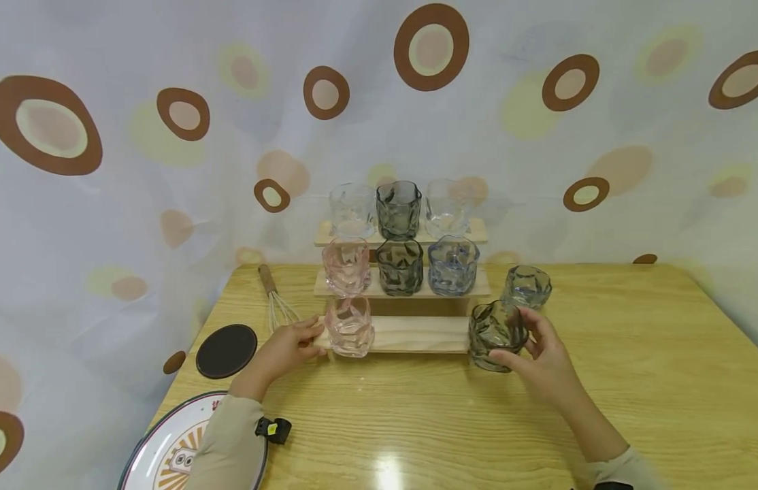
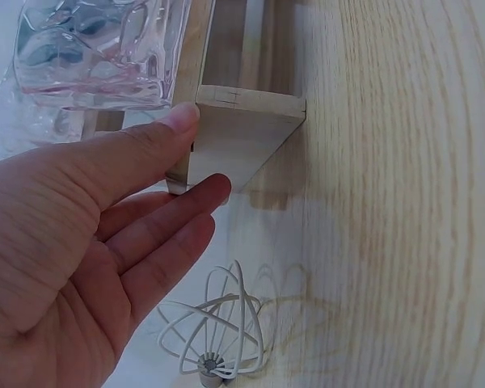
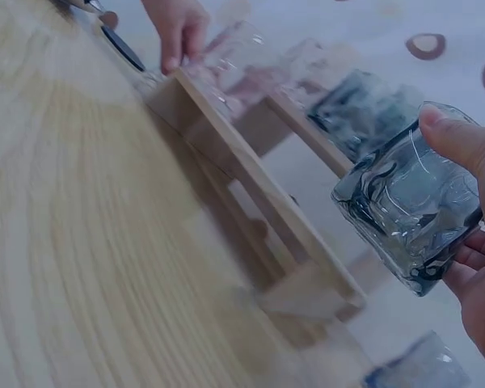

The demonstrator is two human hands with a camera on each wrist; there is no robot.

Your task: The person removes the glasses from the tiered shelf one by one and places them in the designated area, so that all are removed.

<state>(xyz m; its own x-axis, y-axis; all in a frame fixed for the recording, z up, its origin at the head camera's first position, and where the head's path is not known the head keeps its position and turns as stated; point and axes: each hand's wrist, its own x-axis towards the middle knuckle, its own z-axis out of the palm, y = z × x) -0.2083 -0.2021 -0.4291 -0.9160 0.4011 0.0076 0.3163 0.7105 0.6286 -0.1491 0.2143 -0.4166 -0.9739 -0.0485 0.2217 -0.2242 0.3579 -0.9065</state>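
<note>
White with an orange-rayed middle, a plate (image 1: 147, 442) lies at the near left of the wooden table (image 1: 661, 381), partly under the left sleeve (image 1: 222, 442). Behind it sit a dark round mat (image 1: 226, 351) and, farther back, a whisk (image 1: 267, 279) with its handle pointing away. Next comes the left hand (image 1: 290, 350), which pinches the left end of the lowest board of a three-tier wooden rack (image 1: 422, 333), thumb on the board's edge. Just beside its fingertips a pink glass (image 1: 350, 330) stands on that board. The middle tier carries, in order, a second pink glass (image 1: 346, 267), a dark grey glass (image 1: 400, 267) and a blue glass (image 1: 454, 267); the top tier, a grey glass (image 1: 399, 209) between two clear ones. At the lowest board's right end, the right hand (image 1: 547, 357) grips a smoky glass (image 1: 494, 330) between thumb and fingers; it seems held clear of the wood, though the slanted, blurry wrist view makes that hard to settle. Behind it, a greyish glass (image 1: 527, 287) rests on the table, right of the rack.
</note>
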